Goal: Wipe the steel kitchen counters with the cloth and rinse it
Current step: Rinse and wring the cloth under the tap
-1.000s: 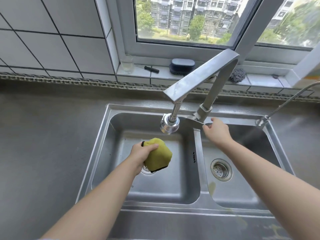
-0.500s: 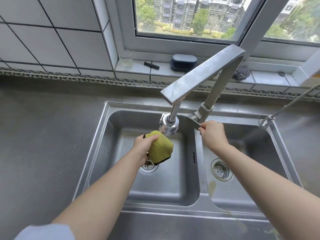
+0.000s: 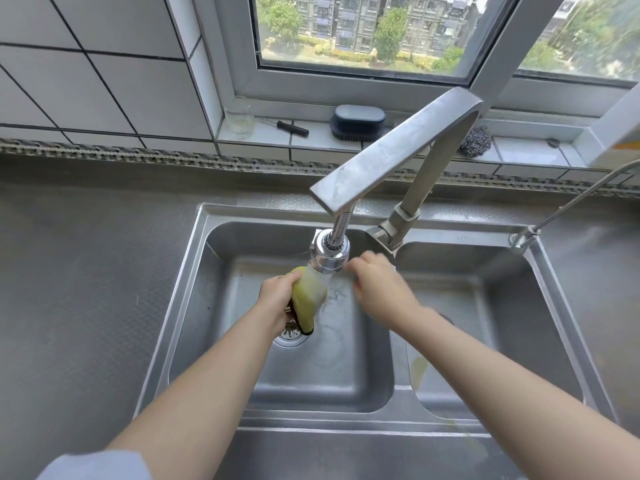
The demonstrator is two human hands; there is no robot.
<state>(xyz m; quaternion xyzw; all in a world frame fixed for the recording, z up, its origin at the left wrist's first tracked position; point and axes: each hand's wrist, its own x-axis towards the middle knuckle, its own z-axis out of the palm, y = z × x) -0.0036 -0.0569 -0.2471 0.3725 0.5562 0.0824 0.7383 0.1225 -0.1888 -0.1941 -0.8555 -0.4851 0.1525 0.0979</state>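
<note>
My left hand (image 3: 277, 296) grips a yellow-green cloth (image 3: 306, 299) with a dark edge, holding it over the left basin (image 3: 214, 306) of a steel double sink. Water runs from the chrome spray head (image 3: 329, 252) of the angular faucet (image 3: 394, 150) onto the cloth. My right hand (image 3: 375, 284) is blurred, just right of the spray head and the cloth, off the faucet lever (image 3: 381, 233), holding nothing. Whether its fingers touch the cloth I cannot tell. The steel counter (image 3: 86, 289) spreads to both sides of the sink.
The right basin (image 3: 485, 306) has a yellowish streak on its front wall. A thin second tap (image 3: 523, 237) stands at the sink's far right corner. On the window sill sit a glass (image 3: 239, 119), a screwdriver (image 3: 291, 128), a dark brush (image 3: 358, 121) and a steel scourer (image 3: 478, 140).
My right hand left the faucet lever and came down left toward the cloth. Water now flows from the spray head. My left hand raised the cloth under it.
</note>
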